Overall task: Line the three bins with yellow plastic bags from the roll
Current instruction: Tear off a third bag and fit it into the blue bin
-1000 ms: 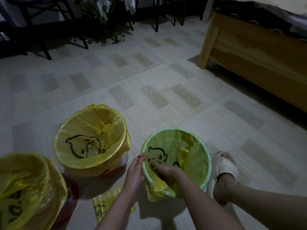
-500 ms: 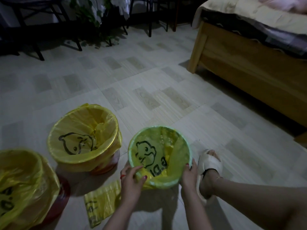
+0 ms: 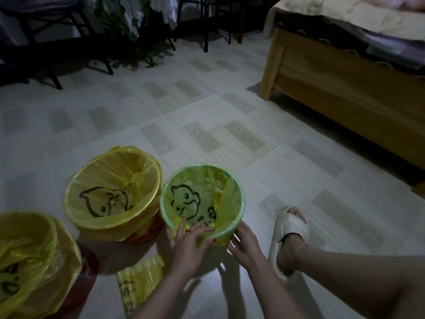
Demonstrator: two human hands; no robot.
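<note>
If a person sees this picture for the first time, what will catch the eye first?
Three bins with bright yellow bags stand at lower left, a duck drawing inside each. Both hands, left hand and right hand, touch the near rim of the green bin. A wooden bed fills the upper right.

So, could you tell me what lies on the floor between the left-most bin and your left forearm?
In the head view, a flat yellow bag strip lies on the floor between the left-most bin and the left forearm.

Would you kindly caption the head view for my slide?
Both hands, left and right, smooth a yellow bag over the green bin's rim.
</note>
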